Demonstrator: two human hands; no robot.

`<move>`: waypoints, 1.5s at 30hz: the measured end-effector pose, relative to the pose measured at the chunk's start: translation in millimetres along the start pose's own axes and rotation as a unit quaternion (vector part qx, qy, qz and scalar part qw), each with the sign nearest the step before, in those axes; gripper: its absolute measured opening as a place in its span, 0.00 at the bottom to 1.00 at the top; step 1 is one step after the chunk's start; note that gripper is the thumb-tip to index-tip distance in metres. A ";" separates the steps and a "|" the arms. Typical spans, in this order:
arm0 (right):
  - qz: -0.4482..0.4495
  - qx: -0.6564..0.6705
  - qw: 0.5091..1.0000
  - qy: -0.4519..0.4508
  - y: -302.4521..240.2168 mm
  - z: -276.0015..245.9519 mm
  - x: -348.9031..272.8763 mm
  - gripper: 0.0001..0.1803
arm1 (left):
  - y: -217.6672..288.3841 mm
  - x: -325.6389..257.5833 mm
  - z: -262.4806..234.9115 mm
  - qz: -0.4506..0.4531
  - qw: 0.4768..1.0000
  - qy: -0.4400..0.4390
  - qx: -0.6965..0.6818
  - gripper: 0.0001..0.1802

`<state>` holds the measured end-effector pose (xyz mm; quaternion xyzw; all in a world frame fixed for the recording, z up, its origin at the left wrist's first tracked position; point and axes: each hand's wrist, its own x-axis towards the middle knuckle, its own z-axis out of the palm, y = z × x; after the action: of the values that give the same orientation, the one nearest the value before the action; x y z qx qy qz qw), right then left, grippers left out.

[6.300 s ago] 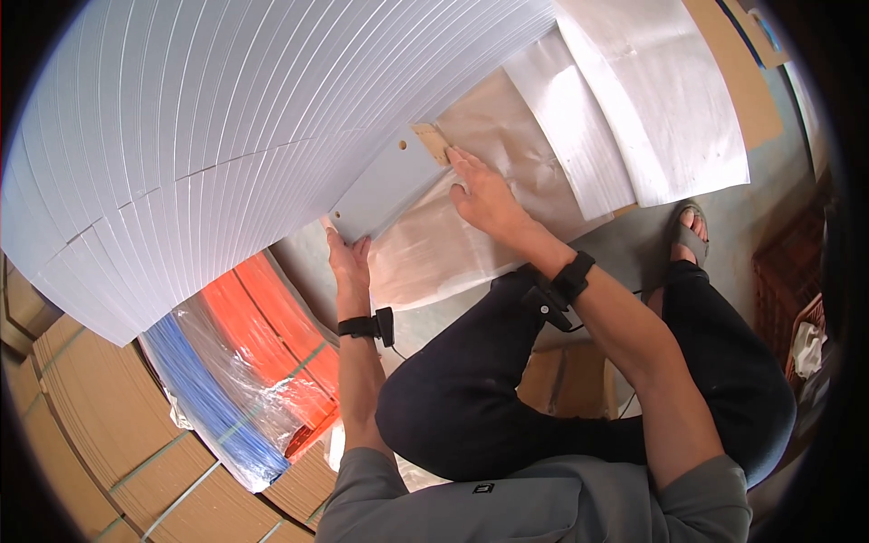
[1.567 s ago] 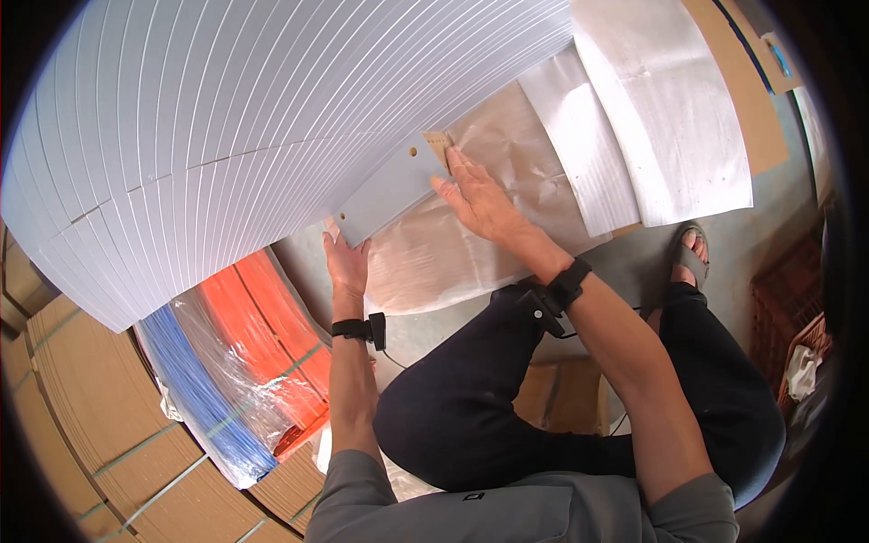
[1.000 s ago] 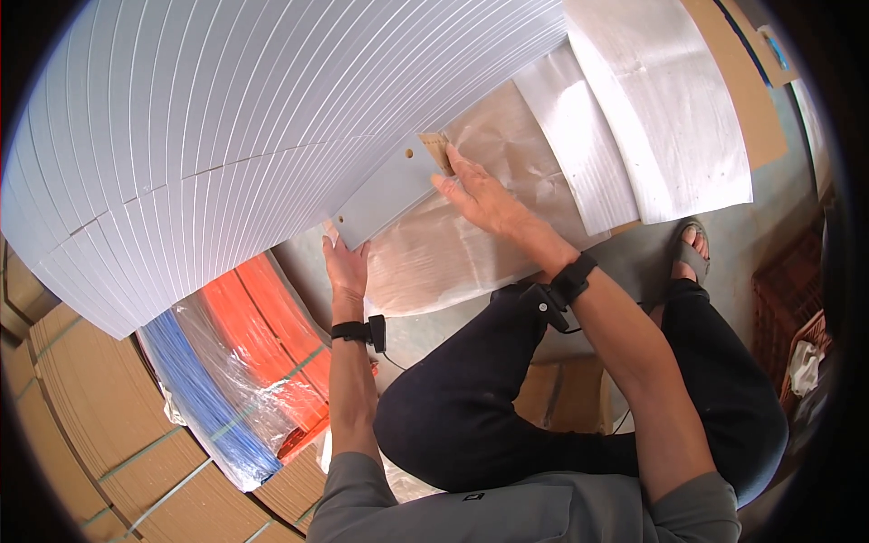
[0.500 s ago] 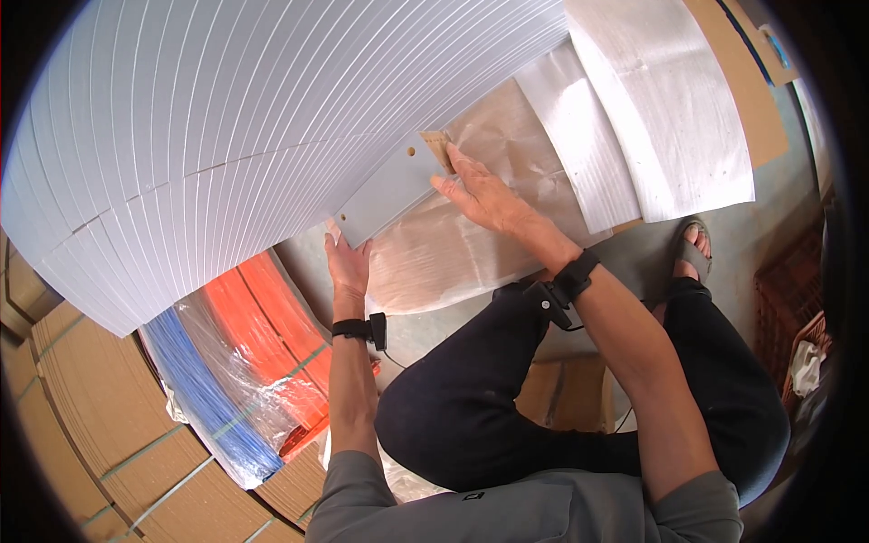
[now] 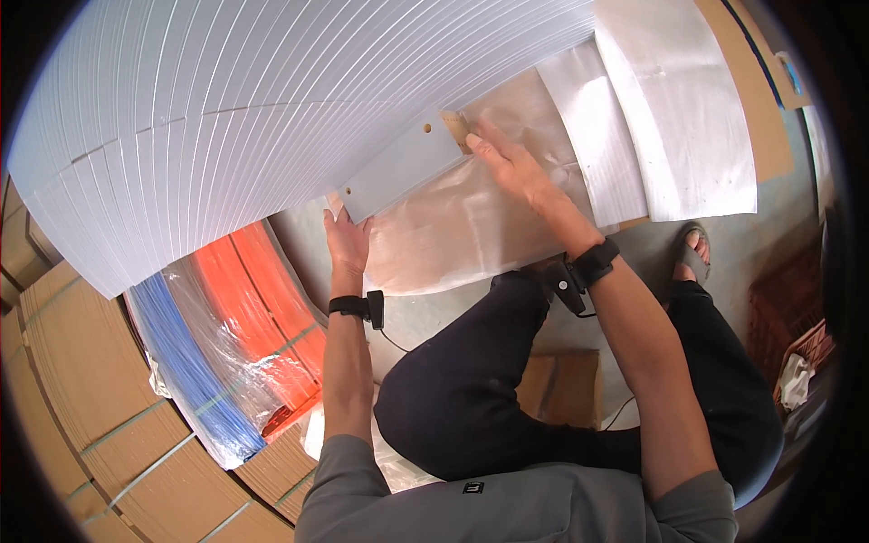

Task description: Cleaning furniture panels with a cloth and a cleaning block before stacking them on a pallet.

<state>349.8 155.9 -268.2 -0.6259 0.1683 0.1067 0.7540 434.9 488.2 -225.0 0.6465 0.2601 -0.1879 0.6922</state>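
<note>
At the far left, stacked brown cardboard cartons (image 5: 63,380) bound with pale straps fill the lower corner. Just right of them lie two bundles wrapped in clear film — a blue bundle (image 5: 195,366) and an orange bundle (image 5: 267,317) — side by side and touching.

Above these, a large fanned stack of white sheets (image 5: 226,109) spans the upper left and centre of the view, each sheet edge stepped slightly from the next. The lowest, nearest sheet is a grey-white punched strip (image 5: 403,167) with a small round hole near each end; it projects from under the fan toward the person.

The left hand (image 5: 347,237) is at the lower-left corner of the punched strip, fingers extended upward and touching its edge; the grasp is not closed around the strip, and whether the thumb pinches it cannot be determined. A black wrist strap (image 5: 355,306) with a small module sits on the left wrist.

Below the strip lies a clear plastic bag (image 5: 462,226), flat on the grey floor (image 5: 652,244).

The right hand (image 5: 511,163) lies flat and open, fingers spread narrowly, palm down on the clear plastic bag at the right end of the punched strip, fingertips touching a small tan tab (image 5: 454,128) beside the hole. A black wrist band (image 5: 593,262) is on the right wrist.

Further right, white plastic sheets (image 5: 679,100) lie overlapped — partly over a brown cardboard panel (image 5: 747,81). A sandalled foot (image 5: 692,249) rests on the floor near their lower edge.
</note>
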 end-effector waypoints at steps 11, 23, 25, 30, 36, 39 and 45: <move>-0.043 -0.197 0.979 -0.010 20.1 -1.4 -17.9 0.19 | -81.9 -68.1 -3.4 0.103 0.986 0.048 0.123 0.24; 0.147 0.070 0.986 0.045 26.8 42.7 1.5 0.19 | -97.4 -55.9 67.7 0.013 1.000 0.003 0.001 0.25; 0.140 0.098 0.983 0.060 27.3 46.1 -0.4 0.19 | -96.6 -55.5 68.4 0.014 1.000 0.011 0.007 0.26; 0.143 0.217 0.963 0.067 19.2 52.8 -6.7 0.19 | -92.9 -48.2 73.5 0.010 0.978 -0.035 -0.204 0.34; 0.141 0.386 0.912 -0.010 15.0 43.0 -0.8 0.11 | -96.5 -50.8 79.7 0.025 0.954 -0.076 -0.290 0.45; 0.128 0.460 0.877 -0.056 24.6 38.2 5.4 0.08 | -102.2 -50.6 78.4 0.045 0.942 -0.110 -0.314 0.47; 0.136 0.486 0.862 -0.052 29.4 31.2 9.9 0.08 | -108.8 -50.3 84.8 0.025 0.930 -0.109 -0.350 0.41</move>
<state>351.7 191.6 -293.7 -0.1441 0.2431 0.1452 0.9482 340.0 390.0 -279.0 0.3449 0.2161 -0.1364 0.9032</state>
